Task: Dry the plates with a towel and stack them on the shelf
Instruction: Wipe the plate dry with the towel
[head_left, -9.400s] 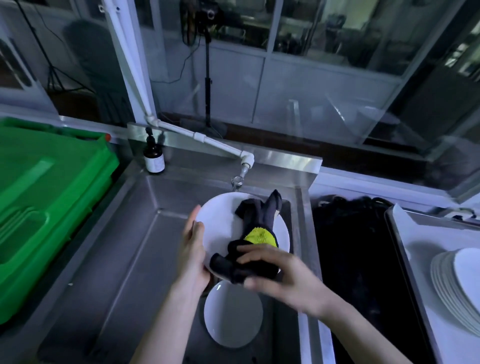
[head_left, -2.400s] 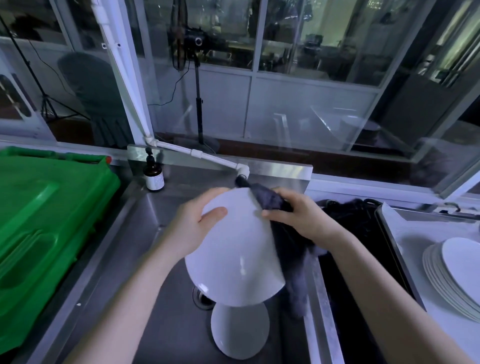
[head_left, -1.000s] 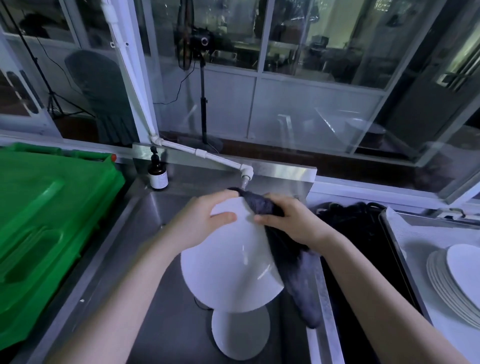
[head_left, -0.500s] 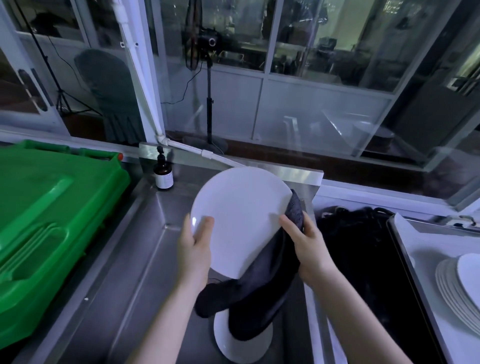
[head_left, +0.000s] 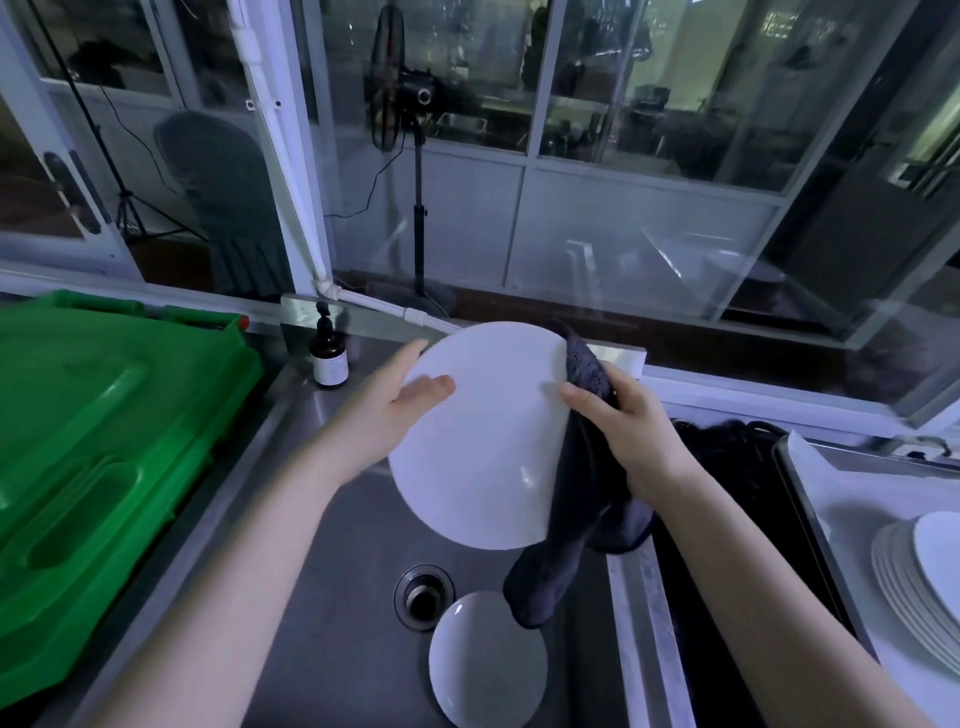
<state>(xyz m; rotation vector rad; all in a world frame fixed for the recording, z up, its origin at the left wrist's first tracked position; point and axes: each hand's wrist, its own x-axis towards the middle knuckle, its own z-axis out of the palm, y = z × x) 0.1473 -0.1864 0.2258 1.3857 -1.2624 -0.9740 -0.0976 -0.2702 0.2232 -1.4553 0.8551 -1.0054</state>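
I hold a large white plate (head_left: 483, 441) tilted above the steel sink (head_left: 332, 597). My left hand (head_left: 387, 410) grips its left rim, thumb on the face. My right hand (head_left: 618, 421) pinches the right rim through a dark grey towel (head_left: 571, 519), which wraps the edge and hangs down behind the plate. A second white plate (head_left: 488, 660) lies flat in the sink basin near the drain (head_left: 422, 597). A stack of white plates (head_left: 919, 582) rests on the white-lined tray (head_left: 831, 483) at the right.
A green plastic crate (head_left: 98, 441) fills the left side. A brown pump bottle (head_left: 329, 353) stands at the sink's back left corner. A white tap pipe (head_left: 384, 309) runs behind the plate. A black basin (head_left: 737, 519) lies between sink and tray.
The plate has been turned and tipped; my left hand moved from the lower left rim up to the upper left. The towel shifted from under the plate to its right edge.
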